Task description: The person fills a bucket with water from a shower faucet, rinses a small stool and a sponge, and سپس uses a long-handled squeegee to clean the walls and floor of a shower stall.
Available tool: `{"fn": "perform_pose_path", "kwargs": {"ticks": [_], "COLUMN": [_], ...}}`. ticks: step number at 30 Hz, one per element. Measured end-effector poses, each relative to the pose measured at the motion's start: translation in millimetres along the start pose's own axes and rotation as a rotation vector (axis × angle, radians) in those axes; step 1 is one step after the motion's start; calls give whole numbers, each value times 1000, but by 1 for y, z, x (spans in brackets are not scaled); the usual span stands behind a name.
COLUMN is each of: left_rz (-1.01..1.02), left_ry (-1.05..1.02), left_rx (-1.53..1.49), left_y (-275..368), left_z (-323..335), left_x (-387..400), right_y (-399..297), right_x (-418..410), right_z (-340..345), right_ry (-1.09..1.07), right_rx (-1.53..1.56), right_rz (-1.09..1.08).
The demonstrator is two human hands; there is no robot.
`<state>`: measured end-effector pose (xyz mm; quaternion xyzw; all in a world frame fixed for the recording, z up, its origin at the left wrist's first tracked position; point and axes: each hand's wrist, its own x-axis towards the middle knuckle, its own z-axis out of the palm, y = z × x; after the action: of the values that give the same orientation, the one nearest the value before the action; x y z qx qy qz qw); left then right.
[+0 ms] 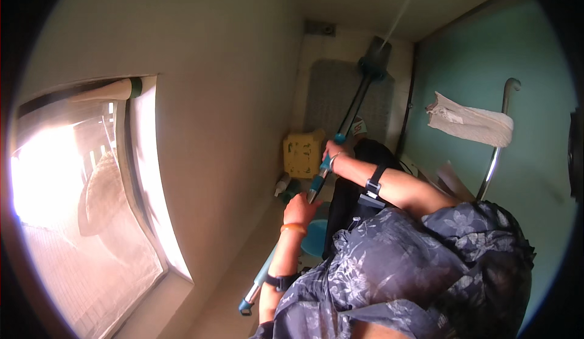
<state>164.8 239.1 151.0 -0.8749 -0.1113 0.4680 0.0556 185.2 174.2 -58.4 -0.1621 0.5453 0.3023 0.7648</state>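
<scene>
A mop (355, 106) with a teal and metal handle runs diagonally before me, its dark head under a thin stream of water (402, 13) falling from the top of the view. My right hand (334, 153) is closed around the upper part of the handle. Lower on the same handle, my left hand (301, 209) grips it, and the teal end of the pole sticks out past my left forearm at the bottom. A grey mat (319, 92) lies on the floor near the mop head. The underside of the head is hidden.
A yellow container (303, 154) stands by the left wall, with bottles (283, 185) beside it. A blue basin (315, 237) is beside my left forearm. At right, a pale cloth (474, 122) hangs over a metal rail (492, 170). A window (143, 156) opens at left.
</scene>
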Motion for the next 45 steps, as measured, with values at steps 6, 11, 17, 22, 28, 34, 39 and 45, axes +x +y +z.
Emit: {"fn": "perform_pose_path", "kwargs": {"ticks": [6, 11, 17, 22, 28, 34, 39, 45], "left_rz": [74, -5, -147, -60, 100, 125, 19, 11], "left_ry": [109, 103, -3, 23, 29, 183, 54, -61], "left_rx": [216, 257, 119, 72, 25, 137, 38, 57], "left_y": [4, -16, -15, -60, -9, -35, -53, -51], "left_z": [-47, -91, -122, -71, -44, -75, -104, -90], "left_x": [-72, -163, -236, -160, -39, -105, -217, -169], "right_y": [-73, -127, -163, -89, -12, -81, -185, -142], "right_x": [48, 104, 115, 41, -52, 5, 83, 89], "right_z": [-35, -76, -99, -30, 23, -11, -97, -95], "right_ry": [-101, -144, -123, 9, 107, -110, -80, 73], "right_rx": [194, 199, 183, 185, 298, 180, 160, 176], "right_rz": [-95, -213, -255, -223, -195, -292, -234, -364]}}
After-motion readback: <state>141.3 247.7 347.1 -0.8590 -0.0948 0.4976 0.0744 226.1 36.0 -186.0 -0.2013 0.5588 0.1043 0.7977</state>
